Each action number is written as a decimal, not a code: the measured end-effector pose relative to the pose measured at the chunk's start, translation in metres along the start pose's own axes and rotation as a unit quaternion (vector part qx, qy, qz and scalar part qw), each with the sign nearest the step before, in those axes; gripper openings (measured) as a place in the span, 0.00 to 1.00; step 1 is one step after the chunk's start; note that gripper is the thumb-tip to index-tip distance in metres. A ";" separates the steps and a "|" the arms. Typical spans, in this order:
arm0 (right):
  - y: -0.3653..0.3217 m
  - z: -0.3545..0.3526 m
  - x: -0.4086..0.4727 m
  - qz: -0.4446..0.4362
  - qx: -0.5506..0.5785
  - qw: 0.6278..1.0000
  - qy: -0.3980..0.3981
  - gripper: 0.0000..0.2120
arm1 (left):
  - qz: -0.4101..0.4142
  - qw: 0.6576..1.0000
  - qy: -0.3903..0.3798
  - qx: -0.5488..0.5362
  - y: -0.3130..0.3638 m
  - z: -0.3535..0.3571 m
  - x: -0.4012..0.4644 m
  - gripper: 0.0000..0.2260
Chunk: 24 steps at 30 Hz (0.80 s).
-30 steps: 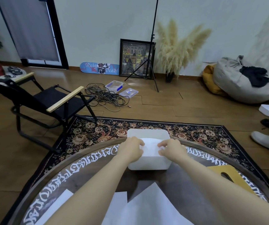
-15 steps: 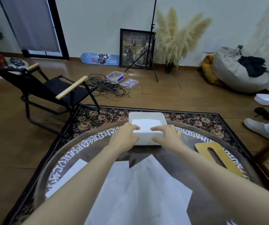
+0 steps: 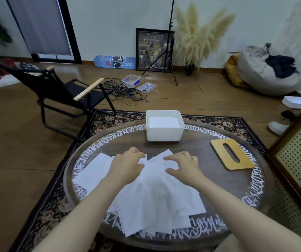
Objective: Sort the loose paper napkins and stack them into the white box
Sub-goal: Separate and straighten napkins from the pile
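The white box (image 3: pixel 164 135) stands at the far side of the round table, with a flat stack of white napkins (image 3: pixel 164 122) inside it. Several loose white napkins (image 3: pixel 157 193) lie fanned out over the near half of the table. My left hand (image 3: pixel 128 163) rests on the pile's far left part, fingers loosely bent over a napkin edge. My right hand (image 3: pixel 182 163) lies spread on the pile's far right part, fingertips touching the paper. Neither hand visibly lifts a sheet.
A yellow wooden lid with a slot (image 3: pixel 232 155) lies on the table's right side. The round table (image 3: pixel 209 142) has a white lettered rim. A black folding chair (image 3: pixel 64 91) stands to the left, a perforated panel (image 3: pixel 298 157) close on the right.
Both hands have drawn back from the white box to the loose napkin pile nearer me. The napkin they held at the box now lies inside it.
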State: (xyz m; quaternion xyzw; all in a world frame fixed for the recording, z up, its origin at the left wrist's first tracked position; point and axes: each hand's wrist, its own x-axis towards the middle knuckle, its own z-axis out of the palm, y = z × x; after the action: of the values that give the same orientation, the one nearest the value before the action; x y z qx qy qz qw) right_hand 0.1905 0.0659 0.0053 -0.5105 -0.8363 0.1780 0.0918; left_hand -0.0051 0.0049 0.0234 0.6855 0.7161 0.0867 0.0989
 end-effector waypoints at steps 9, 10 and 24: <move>-0.019 0.036 -0.041 -0.097 -0.153 0.982 -0.054 0.22 | -0.040 0.993 -0.044 0.105 -0.034 0.021 -0.060 0.18; -0.022 0.040 -0.042 -0.104 -0.165 0.979 -0.060 0.22 | -0.043 0.991 -0.052 0.112 -0.038 0.024 -0.065 0.18; -0.067 0.095 -0.007 -0.223 -0.223 0.947 -0.056 0.31 | -0.029 0.985 -0.096 0.138 -0.080 0.049 -0.087 0.23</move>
State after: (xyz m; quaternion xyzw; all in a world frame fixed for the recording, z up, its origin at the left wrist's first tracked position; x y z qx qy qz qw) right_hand 0.1070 0.0121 -0.0556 -0.3072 -0.9510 -0.0095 -0.0343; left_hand -0.0660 -0.0859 -0.0424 0.6770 0.7277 -0.0821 0.0739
